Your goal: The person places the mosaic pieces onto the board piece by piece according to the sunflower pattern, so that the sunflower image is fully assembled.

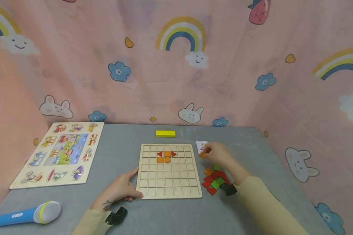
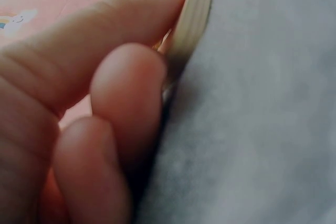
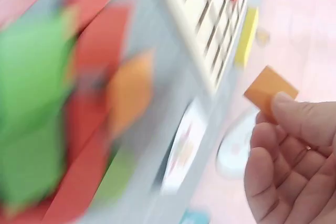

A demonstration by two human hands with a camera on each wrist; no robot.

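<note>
Head view: found an orange tile (image 1: 202,155) clamped between thumb and fingers of the right grip (image 1: 220,157), at 2 o'clock from the grid board (image 1: 168,182) and just beside the picture card (image 1: 200,145). Noted the left grip (image 1: 122,186) against the board's left edge, toward 8 o'clock, digits spread; cannot tell whether clamped or merely pressing. Recommend holding the tile near one corner, as in the right wrist view, to leave the far edges free for lining up with a cell (image 1: 168,175). Advise lowering level, squaring up, then pressing lightly; otherwise liable to perch on a ridge or nudge the seated pieces (image 1: 167,159). Avoid brushing the loose pieces (image 1: 219,180) at 3 o'clock. Recorded a grey desk (image 1: 182,215), cloth-like up close, bearing a yellow bar (image 1: 165,133) at 12 o'clock, a picture puzzle (image 1: 66,150) at 9 and a blue microphone (image 1: 29,214) between 8 and 9. Observed pink drapery (image 1: 153,85), printed with rainbows (image 1: 180,24) and rabbits (image 1: 190,115), hung behind and along both sides.
</note>
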